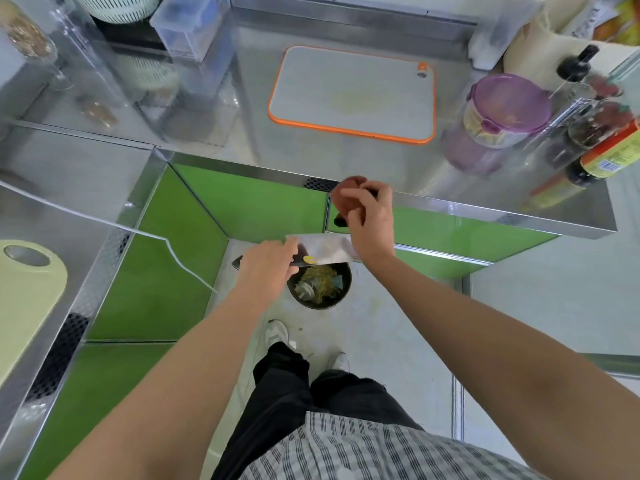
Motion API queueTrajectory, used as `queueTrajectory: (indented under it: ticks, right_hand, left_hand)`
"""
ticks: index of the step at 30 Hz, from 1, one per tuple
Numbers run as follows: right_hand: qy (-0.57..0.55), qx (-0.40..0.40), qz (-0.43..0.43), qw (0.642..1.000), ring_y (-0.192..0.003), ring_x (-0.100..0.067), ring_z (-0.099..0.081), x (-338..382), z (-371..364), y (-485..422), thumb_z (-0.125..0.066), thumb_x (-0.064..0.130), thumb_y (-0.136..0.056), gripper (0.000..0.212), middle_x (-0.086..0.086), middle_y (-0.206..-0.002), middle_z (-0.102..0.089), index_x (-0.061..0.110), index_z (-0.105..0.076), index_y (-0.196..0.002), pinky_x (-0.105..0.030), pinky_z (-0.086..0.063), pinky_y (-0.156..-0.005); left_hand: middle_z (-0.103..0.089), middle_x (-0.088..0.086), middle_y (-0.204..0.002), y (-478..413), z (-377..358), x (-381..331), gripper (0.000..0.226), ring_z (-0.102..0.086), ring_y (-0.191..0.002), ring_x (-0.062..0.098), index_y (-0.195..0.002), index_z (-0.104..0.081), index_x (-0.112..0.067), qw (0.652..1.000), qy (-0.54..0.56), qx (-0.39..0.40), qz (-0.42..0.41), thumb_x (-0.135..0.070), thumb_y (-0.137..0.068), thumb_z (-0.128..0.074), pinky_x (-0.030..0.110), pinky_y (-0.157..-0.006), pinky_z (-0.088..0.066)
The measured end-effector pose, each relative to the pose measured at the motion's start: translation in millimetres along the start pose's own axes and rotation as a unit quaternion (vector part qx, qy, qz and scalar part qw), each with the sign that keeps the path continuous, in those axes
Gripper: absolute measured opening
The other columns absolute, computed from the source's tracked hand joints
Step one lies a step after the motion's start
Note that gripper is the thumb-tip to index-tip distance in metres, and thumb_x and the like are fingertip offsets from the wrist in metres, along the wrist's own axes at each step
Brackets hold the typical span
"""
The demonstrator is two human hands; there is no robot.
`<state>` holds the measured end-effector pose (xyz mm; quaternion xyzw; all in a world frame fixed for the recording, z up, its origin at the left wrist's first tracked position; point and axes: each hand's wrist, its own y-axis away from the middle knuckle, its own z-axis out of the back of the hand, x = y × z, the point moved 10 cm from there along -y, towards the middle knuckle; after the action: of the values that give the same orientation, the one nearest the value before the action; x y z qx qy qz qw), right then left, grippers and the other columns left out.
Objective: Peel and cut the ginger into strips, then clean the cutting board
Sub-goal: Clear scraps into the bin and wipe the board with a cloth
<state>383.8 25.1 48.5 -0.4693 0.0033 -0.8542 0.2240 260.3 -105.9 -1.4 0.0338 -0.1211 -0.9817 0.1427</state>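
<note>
The grey cutting board [351,95] with an orange rim lies bare on the steel counter, with a faint yellow stain at its middle. Below the counter edge I hold a cleaver [323,249] level over a black bin [320,287] of yellowish scraps on the floor. My left hand [265,268] grips the handle, whose dark end sticks out at the left. My right hand [369,216] sits at the blade's right end, its fingers curled round a reddish-brown rounded thing [348,190]. What that thing is I cannot tell.
A purple-lidded tub [502,112] holding pale yellow strips stands right of the board, with sauce bottles [602,157] beside it. Clear boxes and a colander [187,32] stand at the back left. A pale yellow board [24,292] lies at the left. Green cabinet fronts [242,199] face my legs.
</note>
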Motion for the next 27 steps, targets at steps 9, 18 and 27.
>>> queueTrajectory:
  ticks: [9,18,27]
  right_hand:
    - [0.134,0.259,-0.145,0.946,-0.108,-0.022,-0.05,-72.9,-75.3,37.3,-0.053,0.003,-0.092,0.032,-0.007,-0.124,-0.043,0.013,-0.064,-0.121,-0.017,-0.041,-0.077]
    - [0.047,0.17,0.006,0.984,-0.114,-0.019,-0.044,-13.1,-82.3,7.3,-0.047,-0.01,-0.086,0.043,-0.012,-0.13,-0.044,0.012,-0.067,-0.118,-0.028,-0.042,-0.099]
    - [0.123,0.13,-0.27,0.946,-0.096,-0.027,-0.053,-95.1,-63.6,-6.6,-0.042,0.005,-0.092,0.034,-0.008,-0.117,-0.043,0.01,-0.067,-0.116,-0.036,-0.052,-0.087]
  left_hand:
    - [-0.066,0.005,-0.092,8.6,10.7,19.1,0.024,-0.06,-0.087,0.029,-0.103,-0.061,-0.011,0.988,0.123,-0.091,-0.023,-0.026,-0.086,-0.069,0.039,-0.066,-0.046]
    - [-0.063,0.0,-0.093,-10.6,6.3,29.7,0.024,-0.057,-0.089,0.023,-0.105,-0.058,-0.016,0.989,0.124,-0.069,-0.033,-0.032,-0.088,-0.065,0.038,-0.07,-0.046]
    - [-0.062,-0.002,-0.082,-21.6,19.6,80.2,0.02,-0.058,-0.073,0.021,-0.099,-0.055,-0.019,0.987,0.127,-0.096,0.028,-0.037,-0.091,-0.058,0.033,-0.057,-0.047]
